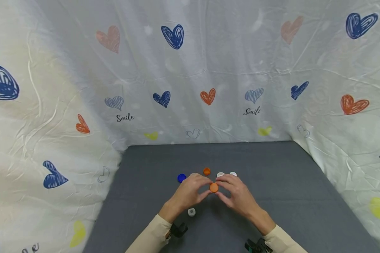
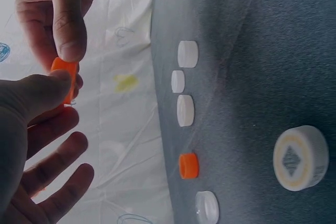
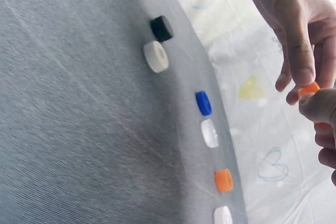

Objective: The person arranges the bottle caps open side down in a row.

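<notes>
An orange bottle cap is held up between both hands, above the table. My left hand pinches it from the left with thumb and fingertips. From the right, my right hand pinches the same cap. In the left wrist view, the left thumb lies across the orange cap's side, while the left hand's other fingers are spread. Beyond the hands sit a second orange cap, a blue cap and white caps. Nearer, below the left hand, is a white cap marked with a dark diamond.
The dark grey tabletop ends at a white curtain printed with hearts. A black cap stands beside the marked white cap in the right wrist view. A clear cap shows low in the left wrist view.
</notes>
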Demonstrator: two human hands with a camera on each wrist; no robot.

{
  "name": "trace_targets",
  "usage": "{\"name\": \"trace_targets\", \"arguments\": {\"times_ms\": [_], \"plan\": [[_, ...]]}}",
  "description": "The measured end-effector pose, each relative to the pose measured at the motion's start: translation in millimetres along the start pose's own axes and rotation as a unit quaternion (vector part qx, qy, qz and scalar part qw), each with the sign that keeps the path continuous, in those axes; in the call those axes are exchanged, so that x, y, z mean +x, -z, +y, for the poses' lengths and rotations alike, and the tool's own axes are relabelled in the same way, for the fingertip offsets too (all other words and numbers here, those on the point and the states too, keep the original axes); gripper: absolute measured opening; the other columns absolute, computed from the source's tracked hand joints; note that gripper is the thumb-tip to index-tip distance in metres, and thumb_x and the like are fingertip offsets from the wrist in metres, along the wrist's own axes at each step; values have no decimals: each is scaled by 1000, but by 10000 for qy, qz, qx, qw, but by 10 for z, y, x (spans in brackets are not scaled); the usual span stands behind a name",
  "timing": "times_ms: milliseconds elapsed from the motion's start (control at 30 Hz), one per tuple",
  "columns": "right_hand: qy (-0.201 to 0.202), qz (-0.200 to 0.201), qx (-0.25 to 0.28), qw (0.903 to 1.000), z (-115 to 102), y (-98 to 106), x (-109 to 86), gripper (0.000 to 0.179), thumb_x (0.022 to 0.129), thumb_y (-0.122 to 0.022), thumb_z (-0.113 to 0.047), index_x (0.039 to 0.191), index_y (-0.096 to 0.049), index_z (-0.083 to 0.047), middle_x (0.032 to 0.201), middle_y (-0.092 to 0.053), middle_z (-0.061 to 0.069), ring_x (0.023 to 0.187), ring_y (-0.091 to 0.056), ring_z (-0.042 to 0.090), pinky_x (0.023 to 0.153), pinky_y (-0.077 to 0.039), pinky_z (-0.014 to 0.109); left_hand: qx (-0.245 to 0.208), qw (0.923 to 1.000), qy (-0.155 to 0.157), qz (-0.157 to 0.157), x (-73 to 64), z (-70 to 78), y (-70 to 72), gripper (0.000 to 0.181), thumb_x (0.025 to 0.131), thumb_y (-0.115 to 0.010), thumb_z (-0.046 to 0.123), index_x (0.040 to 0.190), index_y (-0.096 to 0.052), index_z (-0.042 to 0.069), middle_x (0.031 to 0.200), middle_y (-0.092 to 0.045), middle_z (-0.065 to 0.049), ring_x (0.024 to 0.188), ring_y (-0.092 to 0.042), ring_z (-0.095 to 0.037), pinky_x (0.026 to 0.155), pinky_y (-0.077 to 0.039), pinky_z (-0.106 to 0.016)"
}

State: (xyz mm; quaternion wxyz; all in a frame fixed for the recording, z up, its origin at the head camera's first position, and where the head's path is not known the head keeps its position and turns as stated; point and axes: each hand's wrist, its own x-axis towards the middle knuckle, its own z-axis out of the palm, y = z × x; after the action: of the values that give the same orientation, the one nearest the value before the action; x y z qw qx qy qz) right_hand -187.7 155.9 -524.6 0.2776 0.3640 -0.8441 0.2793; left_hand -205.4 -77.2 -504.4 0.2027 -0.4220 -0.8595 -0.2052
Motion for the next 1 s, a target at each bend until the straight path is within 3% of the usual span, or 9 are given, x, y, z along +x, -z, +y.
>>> {"name": "trace_targets", "arguments": {"times_ms": [300, 600, 1000], "plan": [[28, -219, -51, 9997, -76, -171, -179, 32, 77, -88, -23, 105, -77, -12, 113, -70, 3, 111, -63, 21, 94, -50, 42, 267, 9954, 95, -918, -141, 28, -58, 26, 86, -80, 33, 108, -76, 19, 102, -74, 10, 95, -66, -7, 87, -54, -25], [-202, -572, 21, 9982, -152, -329, -330, 28, 80, -85, -27, 104, -78, -14, 113, -70, 1, 107, -64, 18, 90, -53, 38, 328, 9909, 87, -1301, -315, 17, -151, 23, 84, -81, 32, 104, -77, 21, 101, -74, 12, 96, -65, -7, 85, -54, -28], [-513, -1198, -122, 9914, -221, -458, -460, 26, 80, -84, -34, 98, -79, -18, 112, -70, -2, 110, -63, 16, 96, -51, 40, 390, 9858, 23, -1633, -483, 31, -326, 21, 83, -81, 32, 101, -77, 23, 98, -74, 13, 95, -63, -8, 80, -52, -27]]}}
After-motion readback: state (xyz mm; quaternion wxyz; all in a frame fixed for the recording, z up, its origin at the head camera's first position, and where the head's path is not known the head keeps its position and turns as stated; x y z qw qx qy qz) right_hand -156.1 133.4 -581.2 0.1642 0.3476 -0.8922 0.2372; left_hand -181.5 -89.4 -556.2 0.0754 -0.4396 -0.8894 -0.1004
